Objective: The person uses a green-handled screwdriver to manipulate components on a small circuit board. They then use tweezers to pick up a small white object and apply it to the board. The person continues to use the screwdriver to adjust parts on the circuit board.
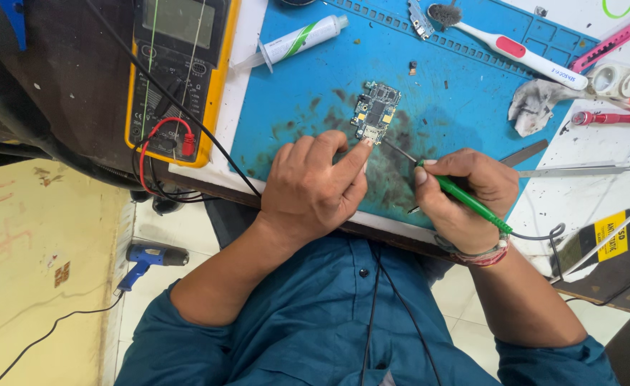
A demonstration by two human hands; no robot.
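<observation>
Teal rolled sleeves, wrist thread band [480, 255].

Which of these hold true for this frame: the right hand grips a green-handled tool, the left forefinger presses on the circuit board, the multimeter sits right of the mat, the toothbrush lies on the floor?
1. The right hand grips a green-handled soldering iron. True.
2. The left hand has its forefinger on the circuit board. True.
3. The multimeter sits right of the blue mat. False: it lies to the left.
4. The toothbrush lies on the floor. False: it lies on the mat.
</observation>
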